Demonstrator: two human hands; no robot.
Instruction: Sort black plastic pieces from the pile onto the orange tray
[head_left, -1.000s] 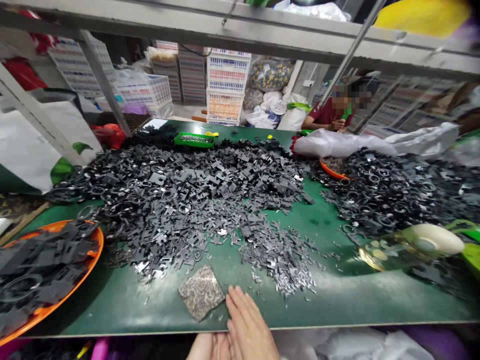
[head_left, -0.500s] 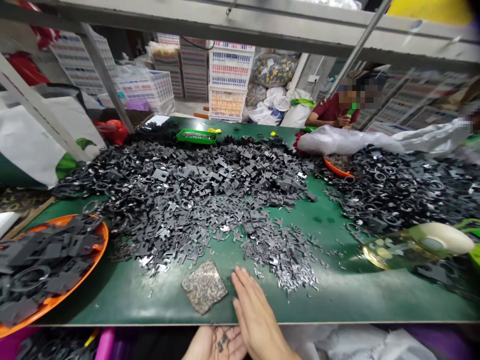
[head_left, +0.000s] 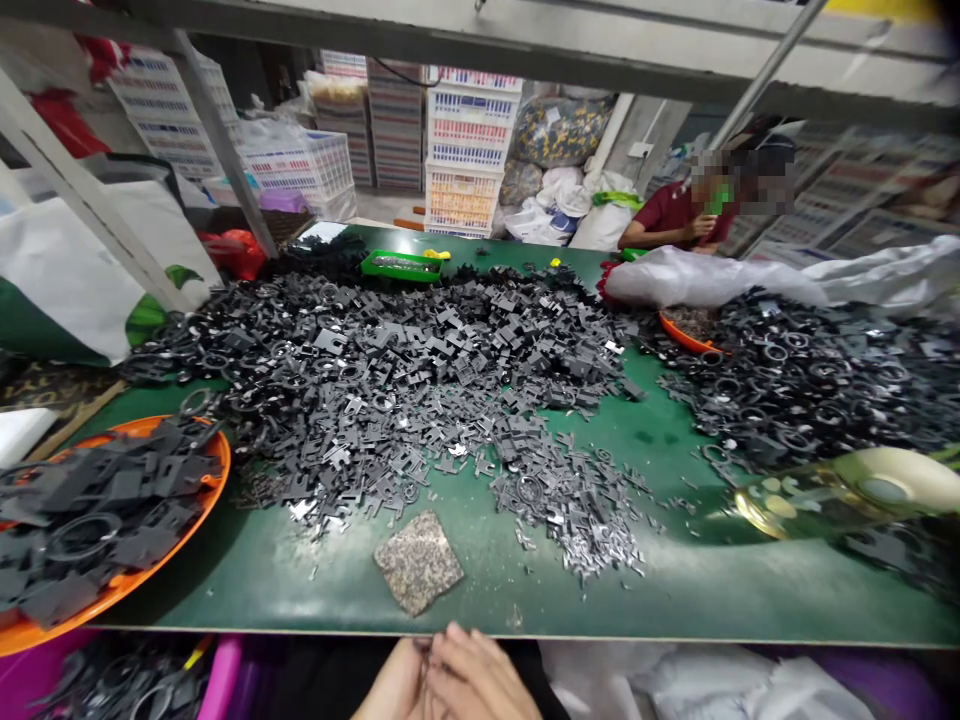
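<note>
My left hand (head_left: 396, 682) is cupped below the table's front edge. A bit of small dark parts (head_left: 424, 648) shows between it and my right hand; most of what the palm holds is hidden. Bent and pressed together, the fingers of my right hand (head_left: 484, 675) lie over the left palm, and their tips meet the left hand's fingers. A speckled stone slab (head_left: 418, 563) lies flat on the green table (head_left: 300, 605) just beyond both hands. Past it spreads a heap of dark grey flat pieces (head_left: 442, 345), with small shiny bits (head_left: 600, 548) at its near right end.
An orange tray (head_left: 217, 490) of dark pieces stands at the left. At the right lies a clear bottle-like container (head_left: 806, 490) near a second heap (head_left: 795, 370). A green tray (head_left: 401, 266) sits at the back. A co-worker (head_left: 675, 215) is beyond the table. A metal frame (head_left: 525, 50) crosses overhead.
My right hand has drawn back from the tabletop beside the stone slab and now rests over my left palm. The small dark parts seen in that palm are now mostly covered.
</note>
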